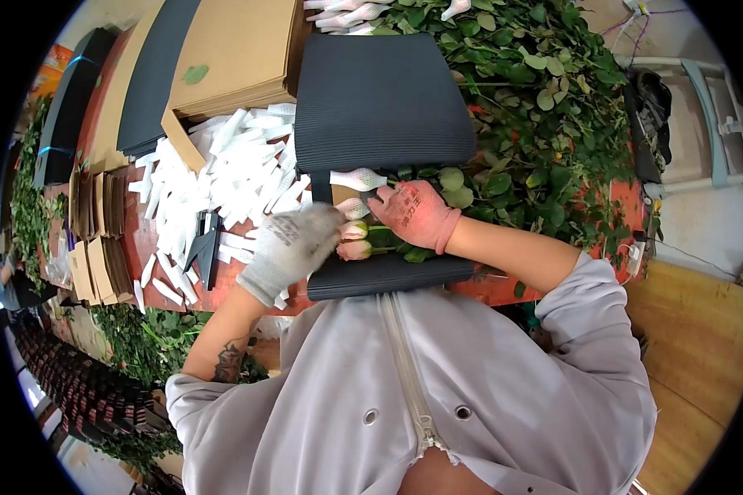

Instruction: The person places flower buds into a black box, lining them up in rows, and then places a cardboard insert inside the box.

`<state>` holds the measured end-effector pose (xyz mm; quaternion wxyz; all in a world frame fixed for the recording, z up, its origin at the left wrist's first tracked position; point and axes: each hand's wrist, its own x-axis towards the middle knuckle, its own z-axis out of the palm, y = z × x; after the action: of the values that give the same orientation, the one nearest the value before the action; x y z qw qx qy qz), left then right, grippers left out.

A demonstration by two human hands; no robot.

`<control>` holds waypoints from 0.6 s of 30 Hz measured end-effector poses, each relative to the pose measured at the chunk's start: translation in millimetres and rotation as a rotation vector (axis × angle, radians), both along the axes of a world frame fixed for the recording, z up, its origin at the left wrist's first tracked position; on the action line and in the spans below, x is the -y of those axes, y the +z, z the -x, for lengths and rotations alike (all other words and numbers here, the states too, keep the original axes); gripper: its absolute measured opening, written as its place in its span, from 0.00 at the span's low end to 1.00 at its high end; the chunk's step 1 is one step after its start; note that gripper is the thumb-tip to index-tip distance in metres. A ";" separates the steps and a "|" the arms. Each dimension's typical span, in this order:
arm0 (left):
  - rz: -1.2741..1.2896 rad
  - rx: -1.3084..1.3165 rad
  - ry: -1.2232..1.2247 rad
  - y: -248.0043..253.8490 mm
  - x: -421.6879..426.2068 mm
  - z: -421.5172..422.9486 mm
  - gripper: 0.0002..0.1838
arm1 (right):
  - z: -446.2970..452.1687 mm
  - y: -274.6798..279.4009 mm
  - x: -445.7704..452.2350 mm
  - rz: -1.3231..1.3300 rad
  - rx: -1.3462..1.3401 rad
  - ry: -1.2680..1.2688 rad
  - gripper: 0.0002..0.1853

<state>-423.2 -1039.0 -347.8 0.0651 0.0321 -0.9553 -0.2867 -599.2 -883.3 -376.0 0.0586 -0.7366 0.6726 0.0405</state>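
Note:
My left hand (pixel 293 246), in a grey-white glove, is smeared by motion, its fingertips beside the rose heads. My right hand (pixel 414 216), in a pink glove, is closed at the stem side of a rose in a white foam net (pixel 352 209). Its fingers partly hide what they grip. Below lie two bare pink roses (pixel 354 250), heads to the left and stems to the right. Above my hands is another netted rose (pixel 358 179). The roses lie between a large black corrugated sheet (pixel 380 103) and a black strip (pixel 388 276) at the table's front edge.
A heap of white foam nets (pixel 231 169) covers the table's left part, with a black tool or holder (pixel 204 247) on it. Cardboard sheets (pixel 231 58) are stacked behind. Leafy rose stems (pixel 545 107) pile up on the right. Folded cardboard pieces (pixel 99 268) stand far left.

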 end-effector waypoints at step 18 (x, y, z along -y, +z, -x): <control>0.175 0.064 0.304 -2.5 42.7 -21.5 0.17 | 2.3 -8.2 -9.2 -0.044 0.024 -0.030 0.20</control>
<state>-401.7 -1081.7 -350.4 0.0796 0.1794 -0.9623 -0.1883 -601.5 -874.1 -384.1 0.0832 -0.7254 0.6818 0.0455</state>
